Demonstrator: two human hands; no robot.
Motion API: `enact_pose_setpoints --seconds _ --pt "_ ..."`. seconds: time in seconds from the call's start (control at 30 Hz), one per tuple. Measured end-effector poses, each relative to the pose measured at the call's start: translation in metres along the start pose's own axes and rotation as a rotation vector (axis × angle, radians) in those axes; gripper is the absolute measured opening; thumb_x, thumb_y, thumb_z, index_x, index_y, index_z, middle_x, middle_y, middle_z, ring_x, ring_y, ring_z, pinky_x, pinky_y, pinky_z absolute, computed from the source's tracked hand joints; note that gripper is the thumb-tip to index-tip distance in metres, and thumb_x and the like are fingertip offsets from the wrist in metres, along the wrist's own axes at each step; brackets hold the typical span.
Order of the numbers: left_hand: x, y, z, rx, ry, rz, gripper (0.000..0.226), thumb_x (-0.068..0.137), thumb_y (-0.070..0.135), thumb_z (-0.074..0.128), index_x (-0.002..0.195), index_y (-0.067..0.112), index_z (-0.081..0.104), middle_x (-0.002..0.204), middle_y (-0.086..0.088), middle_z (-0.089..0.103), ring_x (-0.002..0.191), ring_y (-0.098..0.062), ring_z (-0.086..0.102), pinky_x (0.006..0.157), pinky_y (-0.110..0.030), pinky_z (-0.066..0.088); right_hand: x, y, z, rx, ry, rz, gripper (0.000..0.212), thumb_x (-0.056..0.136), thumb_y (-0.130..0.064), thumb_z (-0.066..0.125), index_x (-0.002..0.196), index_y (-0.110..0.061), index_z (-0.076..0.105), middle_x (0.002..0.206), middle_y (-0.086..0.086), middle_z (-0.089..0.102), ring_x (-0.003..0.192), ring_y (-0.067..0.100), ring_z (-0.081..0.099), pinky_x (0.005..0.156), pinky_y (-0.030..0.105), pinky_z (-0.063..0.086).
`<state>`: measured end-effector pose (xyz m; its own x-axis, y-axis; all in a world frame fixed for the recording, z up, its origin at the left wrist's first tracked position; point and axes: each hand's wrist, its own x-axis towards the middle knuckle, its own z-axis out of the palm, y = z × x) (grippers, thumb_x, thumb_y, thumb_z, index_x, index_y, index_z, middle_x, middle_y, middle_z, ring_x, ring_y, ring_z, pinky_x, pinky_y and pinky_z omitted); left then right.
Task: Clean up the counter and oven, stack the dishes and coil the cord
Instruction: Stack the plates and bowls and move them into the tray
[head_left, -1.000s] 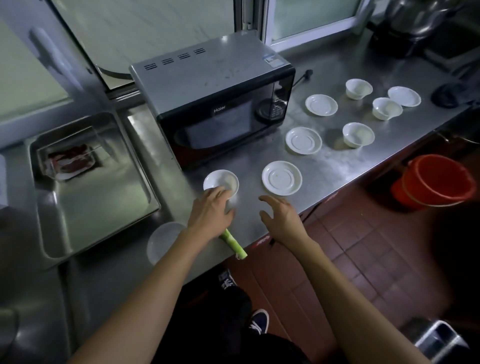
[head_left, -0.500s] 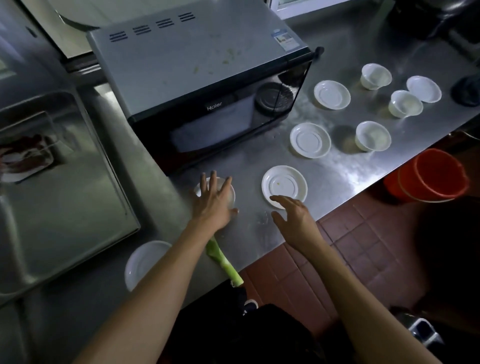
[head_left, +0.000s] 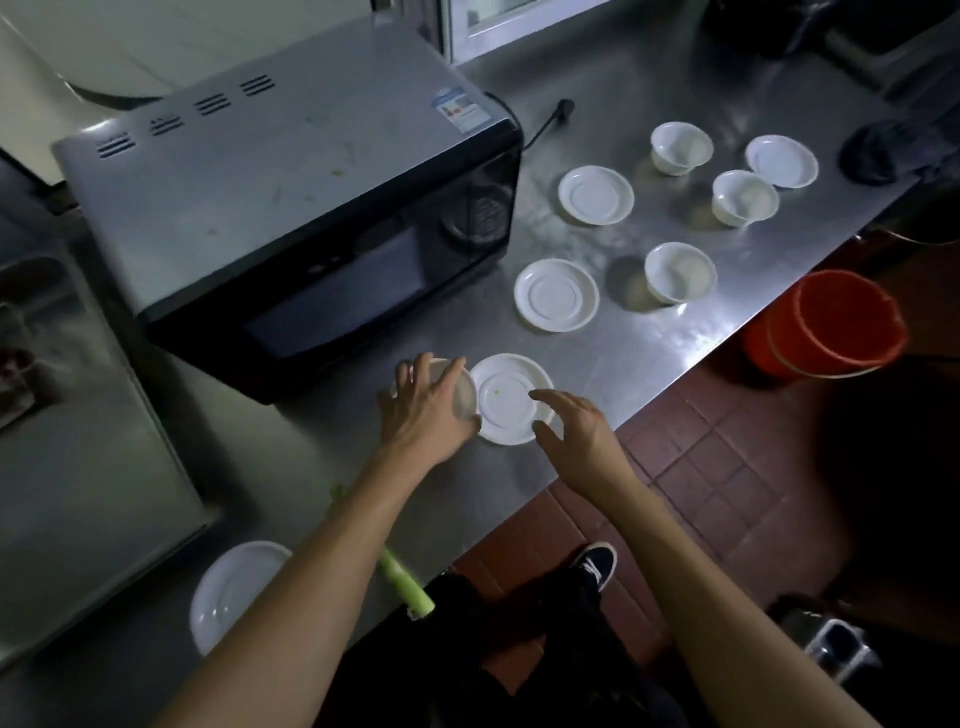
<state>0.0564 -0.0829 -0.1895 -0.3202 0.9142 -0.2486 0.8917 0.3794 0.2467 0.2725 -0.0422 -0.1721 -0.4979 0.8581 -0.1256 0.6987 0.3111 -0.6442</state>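
My left hand (head_left: 423, 410) grips a small white bowl (head_left: 465, 395) from above, just in front of the black microwave oven (head_left: 291, 218). The bowl's right edge overlaps a white saucer (head_left: 511, 397) on the steel counter (head_left: 649, 338). My right hand (head_left: 576, 428) hovers over the saucer's near right rim, fingers spread and holding nothing. Farther right lie more white saucers (head_left: 556, 295) (head_left: 596, 195) (head_left: 781, 161) and three white bowls (head_left: 679, 273) (head_left: 744, 198) (head_left: 680, 147). The oven's black cord and plug (head_left: 558, 111) lie behind it.
A green leek stalk (head_left: 405, 582) lies at the counter's front edge under my left forearm, beside another white saucer (head_left: 234, 592). A steel tray (head_left: 78, 467) fills the left. An orange bucket (head_left: 831, 325) stands on the red tile floor below the counter.
My left hand has carried the small bowl to the right until it overlaps the saucer. My right hand has come in over the saucer's near rim. The camera has moved closer.
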Motion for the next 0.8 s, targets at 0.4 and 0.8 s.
enact_pose_setpoints --seconds 0.4,0.8 --pt "0.019 0.206 0.006 0.121 -0.014 0.166 0.087 0.075 0.068 0.064 0.149 0.039 0.029 0.149 0.000 0.023 0.136 -0.030 0.023 0.102 -0.057 0.038 -0.013 0.137 -0.138 0.038 0.124 0.094 0.043 0.087 -0.012 0.065 0.131 -0.012 0.062 0.130 0.010 0.064 0.115 0.034 0.059 0.098 0.047 0.049" --pt "0.044 0.272 0.020 0.131 -0.008 0.213 0.087 0.076 0.069 0.060 0.150 0.039 0.025 0.151 -0.001 0.022 0.139 -0.027 0.019 0.101 -0.055 0.039 0.009 0.194 -0.178 -0.084 0.141 0.083 0.047 0.082 -0.015 0.070 0.129 -0.014 0.062 0.128 0.007 0.063 0.114 0.039 0.057 0.088 0.052 0.052"
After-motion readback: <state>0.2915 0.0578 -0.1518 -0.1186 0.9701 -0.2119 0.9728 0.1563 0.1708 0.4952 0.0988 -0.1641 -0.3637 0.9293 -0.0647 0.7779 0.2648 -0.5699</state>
